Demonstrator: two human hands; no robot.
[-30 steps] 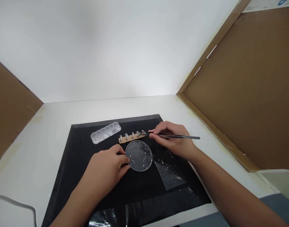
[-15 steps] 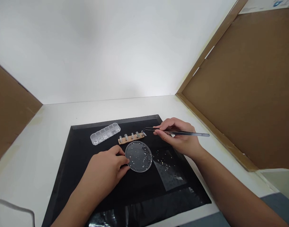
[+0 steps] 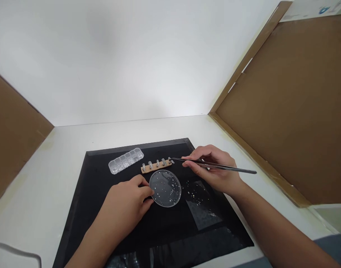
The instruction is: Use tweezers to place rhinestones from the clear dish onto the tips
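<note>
My left hand (image 3: 130,199) grips the left rim of a round clear dish (image 3: 162,199), thumb and fingers at its edge. Small shiny bits are scattered in the dish. My right hand (image 3: 216,167) is closed around slim metal tweezers (image 3: 234,168), held almost level, with the bent tips pointing left. Those tips are at the right end of a light wooden strip (image 3: 153,168), right by its last upright piece; whether they touch it or pinch anything is too small to tell. Several small greyish, nail-tip-like pieces (image 3: 150,165) stand in a row on the strip.
Behind my left hand lies a clear compartment box (image 3: 126,160) with shiny bits in several cells. More tiny bits (image 3: 197,195) are strewn around a clear plastic sheet (image 3: 202,216), right of the dish. Everything rests on a black mat (image 3: 98,193). Brown cardboard panels (image 3: 299,104) flank the white table.
The tweezers' tips have come down slightly onto the strip's right end, and their rear end has tilted lower. My left hand stays on the dish. The whole view has shifted a little.
</note>
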